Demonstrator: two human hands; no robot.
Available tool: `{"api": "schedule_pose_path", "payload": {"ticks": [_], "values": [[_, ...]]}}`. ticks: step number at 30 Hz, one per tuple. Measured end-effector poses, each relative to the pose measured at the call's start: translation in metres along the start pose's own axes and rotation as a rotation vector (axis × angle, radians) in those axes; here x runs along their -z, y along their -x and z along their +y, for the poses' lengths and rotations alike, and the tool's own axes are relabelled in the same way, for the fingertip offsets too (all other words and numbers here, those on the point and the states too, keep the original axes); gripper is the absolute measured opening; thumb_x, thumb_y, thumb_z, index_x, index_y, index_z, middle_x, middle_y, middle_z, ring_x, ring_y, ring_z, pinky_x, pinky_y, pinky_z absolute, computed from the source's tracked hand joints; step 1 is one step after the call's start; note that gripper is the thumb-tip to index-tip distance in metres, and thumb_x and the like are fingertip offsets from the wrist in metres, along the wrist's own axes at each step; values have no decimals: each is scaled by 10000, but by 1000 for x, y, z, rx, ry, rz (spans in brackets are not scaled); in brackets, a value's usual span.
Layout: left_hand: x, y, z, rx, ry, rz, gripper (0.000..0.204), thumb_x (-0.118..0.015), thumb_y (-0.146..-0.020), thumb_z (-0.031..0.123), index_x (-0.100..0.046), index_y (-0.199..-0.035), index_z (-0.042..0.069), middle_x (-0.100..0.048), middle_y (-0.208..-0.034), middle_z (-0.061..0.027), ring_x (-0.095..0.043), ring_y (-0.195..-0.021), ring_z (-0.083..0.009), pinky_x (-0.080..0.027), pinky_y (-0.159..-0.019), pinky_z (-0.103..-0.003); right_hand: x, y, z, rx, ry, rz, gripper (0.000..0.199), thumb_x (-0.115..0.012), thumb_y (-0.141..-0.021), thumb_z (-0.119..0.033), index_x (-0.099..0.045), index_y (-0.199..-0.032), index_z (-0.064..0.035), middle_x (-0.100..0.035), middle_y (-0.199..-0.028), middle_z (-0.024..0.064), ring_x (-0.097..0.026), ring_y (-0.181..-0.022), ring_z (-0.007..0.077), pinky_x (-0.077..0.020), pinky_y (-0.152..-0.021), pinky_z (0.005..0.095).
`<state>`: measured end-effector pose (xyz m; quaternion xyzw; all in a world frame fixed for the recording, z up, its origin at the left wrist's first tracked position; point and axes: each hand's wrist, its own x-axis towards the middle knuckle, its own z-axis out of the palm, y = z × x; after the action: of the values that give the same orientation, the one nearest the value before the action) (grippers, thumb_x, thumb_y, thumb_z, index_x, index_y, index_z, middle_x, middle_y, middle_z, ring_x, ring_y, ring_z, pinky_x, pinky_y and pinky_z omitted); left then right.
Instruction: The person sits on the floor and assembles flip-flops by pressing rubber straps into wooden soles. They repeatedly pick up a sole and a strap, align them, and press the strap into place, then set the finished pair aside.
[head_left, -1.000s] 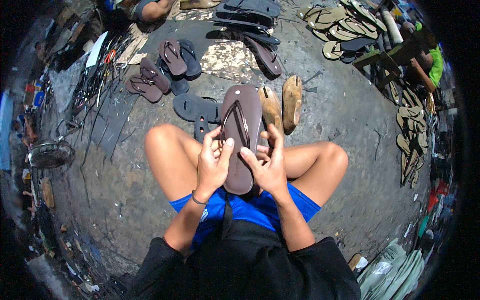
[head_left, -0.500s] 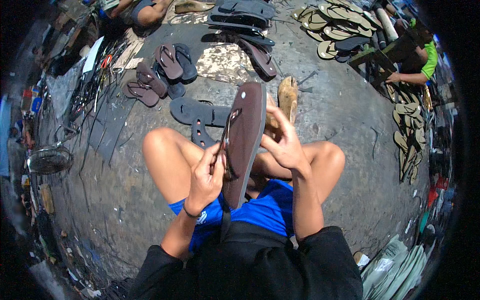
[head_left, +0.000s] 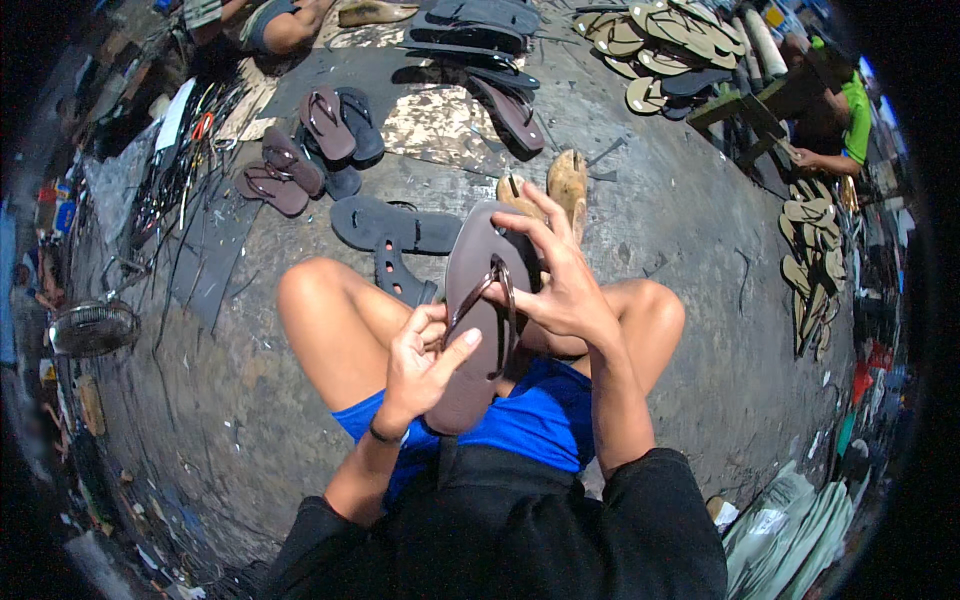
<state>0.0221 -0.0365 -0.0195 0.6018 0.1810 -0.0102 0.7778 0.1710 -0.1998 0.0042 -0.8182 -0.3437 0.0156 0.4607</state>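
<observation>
Between my knees a brown flip-flop is held up, its strapped top face toward me and its toe end pointing away. My left hand grips its left edge, thumb lying on the top face. My right hand is curled round the toe part, fingers at the front edge and thumb beside the glossy brown strap. Just past the toe end lie two wooden shoe lasts, one partly behind my right fingers. To their left on the floor are a dark flat sandal and a dark clog.
Brown and black flip-flops lie at the far left, with a row of dark ones at the far middle. Tan flip-flops are piled far right. A person's arm shows beyond a wooden stand. A fan stands left.
The flip-flop has turned from showing its underside and edge to showing its strapped top. My right hand has shifted round its toe end; my left hand still grips the left edge.
</observation>
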Motion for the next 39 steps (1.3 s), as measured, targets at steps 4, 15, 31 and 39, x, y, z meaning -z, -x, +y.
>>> {"api": "schedule_pose_path", "payload": {"ticks": [4,15,31,39], "values": [[-11,10,-5,-16,71,-51,338,-688,-884,10,-474,-1145,-6,-682,-1050,-141,-659,-919,-140,-545,-815,-276,-6,-5,11,-68,-112,98,498,-879,-671,-294,-669,-1034,-27,-636,-1192,211,-616,-1150,326,-520,-919,391],[-15,-11,-10,-107,52,112,371,-657,-932,82,-469,-1225,-47,-666,-1045,-137,-638,-943,-124,-523,-814,-254,-34,-9,40,-252,-373,182,677,-846,-751,-237,-500,-1278,10,-547,-1310,205,-586,-1168,262,-496,-967,390],[12,-30,9,51,144,20,352,-765,-842,55,-561,-1118,-22,-675,-1042,-118,-661,-925,-133,-556,-817,-271,-53,17,9,-402,-927,275,824,-799,-793,-39,-265,-1416,31,-360,-1408,184,-567,-1091,194,-562,-848,315],[3,-28,8,-51,157,157,293,-747,-869,85,-563,-1071,-21,-684,-1018,-119,-654,-900,-119,-544,-816,-256,-59,44,-6,-700,-1249,-71,291,-714,-892,-77,-591,-1140,12,-685,-1029,78,-645,-934,115,-535,-839,272]]}}
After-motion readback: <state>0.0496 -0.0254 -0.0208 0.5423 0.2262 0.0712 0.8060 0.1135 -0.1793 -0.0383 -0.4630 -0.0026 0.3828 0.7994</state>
